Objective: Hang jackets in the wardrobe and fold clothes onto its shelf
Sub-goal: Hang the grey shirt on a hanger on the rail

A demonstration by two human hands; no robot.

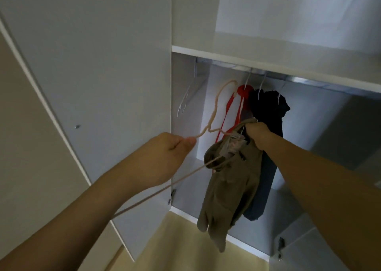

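Two or three garments already hang from the rail [268, 72] in the upper right of the frame: a red one [233, 114] and dark ones [268, 114] just beside it, with a bare white hanger [188, 93] to their left. The olive-brown jacket [228, 188] is not yet hung. It dangles at centre frame in front of the open wardrobe [247, 54], bunched at the collar in the right hand [257, 135], which is clenched around the fabric. The left hand [171, 147], at middle left, pinches one arm of a beige hanger [218, 97] whose hook points up toward the rail; the hanger's other arm seems to reach into the jacket's neck, so I judge the threading step is under way. Hooking it on the rail remains, as does any folding: the shelf [268, 61] above the rail shows nothing lying on it here. The wardrobe is white inside, its door [92, 75] swung open across the left. Pale yellow floor [175, 246] shows at the bottom, and a beige wall [24, 126] at far left.
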